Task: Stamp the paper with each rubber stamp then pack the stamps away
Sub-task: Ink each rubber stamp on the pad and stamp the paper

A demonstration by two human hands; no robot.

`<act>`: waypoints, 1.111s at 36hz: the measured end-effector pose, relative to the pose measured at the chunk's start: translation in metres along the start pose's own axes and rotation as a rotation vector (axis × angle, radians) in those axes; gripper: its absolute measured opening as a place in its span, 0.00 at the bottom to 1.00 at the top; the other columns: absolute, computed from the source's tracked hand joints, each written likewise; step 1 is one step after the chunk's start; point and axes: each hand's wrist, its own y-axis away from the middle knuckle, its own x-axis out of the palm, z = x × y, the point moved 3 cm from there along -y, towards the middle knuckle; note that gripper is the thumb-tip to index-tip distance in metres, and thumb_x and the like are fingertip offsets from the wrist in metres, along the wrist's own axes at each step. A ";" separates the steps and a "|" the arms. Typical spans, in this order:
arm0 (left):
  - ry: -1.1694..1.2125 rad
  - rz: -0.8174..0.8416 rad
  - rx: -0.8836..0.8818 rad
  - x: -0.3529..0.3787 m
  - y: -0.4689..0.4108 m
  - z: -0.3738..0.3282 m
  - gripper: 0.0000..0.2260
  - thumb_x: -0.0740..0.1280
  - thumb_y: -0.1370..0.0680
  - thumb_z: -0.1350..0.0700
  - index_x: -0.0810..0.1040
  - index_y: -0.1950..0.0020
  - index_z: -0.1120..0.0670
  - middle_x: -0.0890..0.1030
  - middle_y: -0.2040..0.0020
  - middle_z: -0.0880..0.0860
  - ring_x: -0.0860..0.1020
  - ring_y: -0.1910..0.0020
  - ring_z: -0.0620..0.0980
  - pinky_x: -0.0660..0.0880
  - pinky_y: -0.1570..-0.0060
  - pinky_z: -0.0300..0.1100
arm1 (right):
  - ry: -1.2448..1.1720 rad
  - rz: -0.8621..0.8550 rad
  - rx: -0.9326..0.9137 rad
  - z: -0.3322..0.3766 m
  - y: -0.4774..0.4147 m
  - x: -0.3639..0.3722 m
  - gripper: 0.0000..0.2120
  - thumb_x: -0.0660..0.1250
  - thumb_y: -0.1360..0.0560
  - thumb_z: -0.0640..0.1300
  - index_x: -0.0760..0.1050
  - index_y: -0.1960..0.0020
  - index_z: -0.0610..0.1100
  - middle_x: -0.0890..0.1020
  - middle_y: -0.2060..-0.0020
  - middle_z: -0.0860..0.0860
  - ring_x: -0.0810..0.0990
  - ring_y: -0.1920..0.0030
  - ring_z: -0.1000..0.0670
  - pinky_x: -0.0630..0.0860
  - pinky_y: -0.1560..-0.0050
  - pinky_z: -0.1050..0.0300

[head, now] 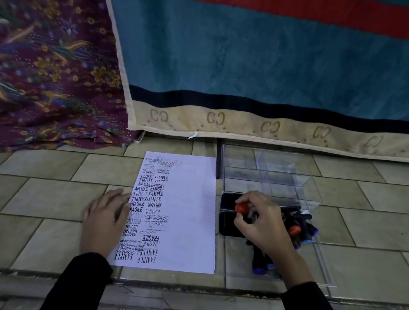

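Nearest, loose black rubber stamps with blue ends [260, 269] lie just below and right of the grip. The right hand [264, 220] keeps a narrow grip, pinching a red-knobbed rubber stamp [241, 208] at the open black ink pad [226, 224]. A thin strip of tiled floor [52, 200] separates the pad from the white printed paper sheet [188, 213], whose left edge the flat left hand [106, 218] presses. Beyond the grip stands a clear plastic box [269, 173].

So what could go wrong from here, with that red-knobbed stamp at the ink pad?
The paper is crowded down its left half, so the red-knobbed stamp pinched in the right hand may print over old marks. The left hand pins only the left edge, so the paper could shift.
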 end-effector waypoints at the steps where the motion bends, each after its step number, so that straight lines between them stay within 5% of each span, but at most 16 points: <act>1: 0.000 0.001 0.000 0.000 0.000 0.000 0.18 0.57 0.23 0.46 0.79 0.39 0.47 0.76 0.34 0.48 0.70 0.35 0.53 0.59 0.33 0.53 | 0.001 0.002 0.000 -0.001 0.001 0.000 0.11 0.70 0.34 0.39 0.75 0.54 0.49 0.76 0.61 0.55 0.74 0.66 0.53 0.75 0.64 0.60; 9: 0.008 0.010 -0.013 -0.002 0.001 -0.003 0.19 0.56 0.23 0.45 0.79 0.38 0.48 0.75 0.33 0.48 0.70 0.34 0.53 0.58 0.32 0.51 | -0.004 0.024 -0.045 0.004 0.004 0.003 0.11 0.72 0.36 0.36 0.73 0.59 0.47 0.74 0.63 0.58 0.72 0.66 0.55 0.69 0.65 0.69; 19: 0.014 0.004 -0.004 -0.001 0.003 -0.003 0.12 0.62 0.20 0.51 0.79 0.38 0.48 0.75 0.33 0.49 0.70 0.34 0.53 0.58 0.32 0.51 | -0.055 0.062 0.052 0.005 -0.004 0.000 0.08 0.72 0.36 0.34 0.76 0.60 0.43 0.77 0.62 0.55 0.74 0.68 0.50 0.74 0.66 0.58; 23: 0.004 -0.003 -0.011 0.000 0.002 -0.002 0.12 0.65 0.20 0.55 0.79 0.38 0.49 0.75 0.33 0.49 0.70 0.34 0.54 0.59 0.33 0.52 | -0.052 0.069 0.037 0.004 0.002 -0.001 0.09 0.73 0.36 0.34 0.78 0.60 0.43 0.77 0.63 0.60 0.74 0.68 0.53 0.73 0.67 0.63; 33: 0.001 0.000 -0.001 0.000 0.001 0.000 0.12 0.65 0.20 0.55 0.79 0.38 0.48 0.75 0.33 0.48 0.69 0.34 0.53 0.58 0.32 0.51 | 0.087 0.208 0.054 0.019 -0.018 -0.008 0.08 0.71 0.33 0.36 0.80 0.55 0.44 0.78 0.61 0.53 0.75 0.68 0.56 0.73 0.65 0.69; 40: 0.004 -0.004 -0.010 0.001 0.001 0.000 0.11 0.65 0.20 0.54 0.79 0.38 0.47 0.75 0.33 0.48 0.70 0.34 0.52 0.58 0.32 0.51 | -0.039 0.042 -0.001 0.052 -0.083 -0.004 0.09 0.70 0.30 0.39 0.80 0.50 0.47 0.79 0.59 0.58 0.79 0.63 0.58 0.76 0.58 0.72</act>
